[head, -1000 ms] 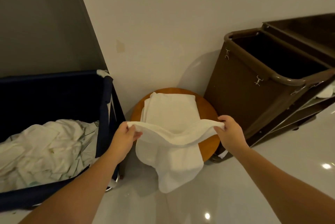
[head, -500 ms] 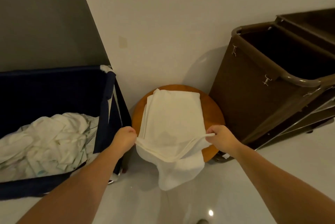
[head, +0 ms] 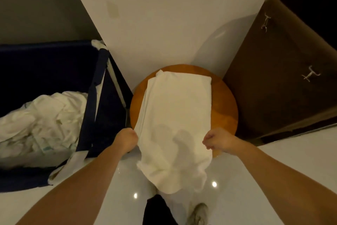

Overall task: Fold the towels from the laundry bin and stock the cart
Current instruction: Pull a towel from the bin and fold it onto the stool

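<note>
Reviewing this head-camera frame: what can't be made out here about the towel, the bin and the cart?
- Towel layers: how many folds lie on the round table is hidden by the top layer.
- Grips: the left hand and right hand show only their backs; fingers curl under the cloth.
- Laundry bin: its left part is cut off by the frame edge; the number of crumpled towels is unclear.
- Cart: shelves are cut off at the right edge; the interior is dark.

We see 1 white towel (head: 177,115) spread lengthwise on the round wooden stool (head: 225,108), its near end draping off the near edge toward the floor. At the left, the dark blue laundry bin (head: 102,100) holds a crumpled heap of white towels (head: 45,122). At the right stands the brown cart (head: 277,82), its open top compartment dark inside.
</note>
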